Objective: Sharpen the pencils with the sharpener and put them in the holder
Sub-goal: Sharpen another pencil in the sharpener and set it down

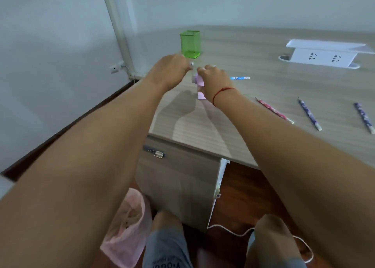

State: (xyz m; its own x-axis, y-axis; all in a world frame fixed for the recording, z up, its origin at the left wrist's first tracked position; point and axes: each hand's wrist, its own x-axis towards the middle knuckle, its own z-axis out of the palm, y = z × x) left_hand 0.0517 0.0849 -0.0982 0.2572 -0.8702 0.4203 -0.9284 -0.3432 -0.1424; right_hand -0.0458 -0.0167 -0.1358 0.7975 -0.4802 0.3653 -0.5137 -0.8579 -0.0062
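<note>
A pink and lilac sharpener stands on the wooden desk, mostly covered by my hands. My right hand is closed over its top and right side. My left hand pinches a small white part at the sharpener's upper left, blurred. A blue patterned pencil pokes out to the right from behind my right hand; its near end is hidden. The green mesh holder stands upright just behind my left hand. A pink pencil and two purple pencils lie to the right.
A white raised socket box sits at the back right of the desk. Below the desk edge are a drawer cabinet, a bin with a pink bag, a white cable on the floor and my knees.
</note>
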